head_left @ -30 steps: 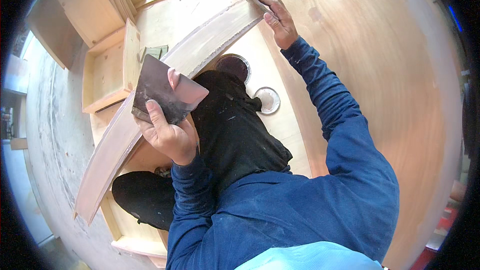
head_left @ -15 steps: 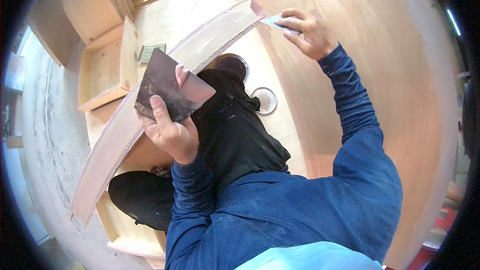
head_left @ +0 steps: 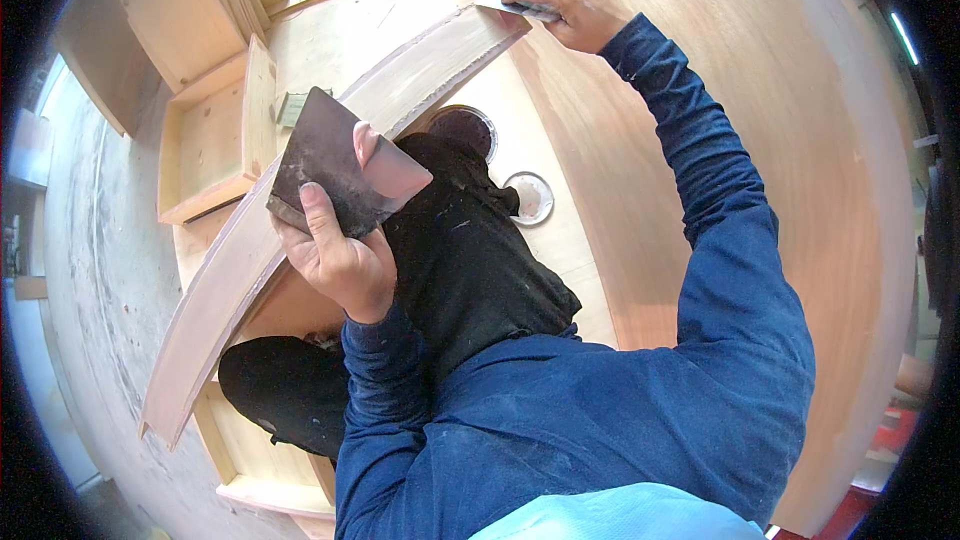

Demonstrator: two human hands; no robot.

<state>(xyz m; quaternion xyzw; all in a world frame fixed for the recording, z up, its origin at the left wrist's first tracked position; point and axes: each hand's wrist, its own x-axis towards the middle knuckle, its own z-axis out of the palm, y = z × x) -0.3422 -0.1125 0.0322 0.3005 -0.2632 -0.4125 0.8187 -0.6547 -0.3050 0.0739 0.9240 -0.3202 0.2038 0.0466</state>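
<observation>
A long board [head_left: 215, 315] coated with pale pink filler runs slantwise across my lap. Gripped in my right hand [head_left: 580, 12] is a putty knife [head_left: 492, 0], its blade against the far right end of the board. My left hand [head_left: 345, 265] holds up a dark flat plate [head_left: 325, 165] over the board's middle, thumb on top and fingers beneath. A lump of pink filler [head_left: 366, 143] sits on the plate, with more smeared toward its right corner. Ragged filler lines the board's long edges.
An open round can [head_left: 490, 122] and its smeared lid [head_left: 530, 198] stand right of my black-trousered leg. A wooden drawer box [head_left: 205, 205] and upright panels [head_left: 180, 15] are at left. A large plywood sheet [head_left: 720, 190] fills the right side.
My right hand has moved up and left, bringing the putty knife from beside the board's end onto it. The left hand and its plate have barely moved.
</observation>
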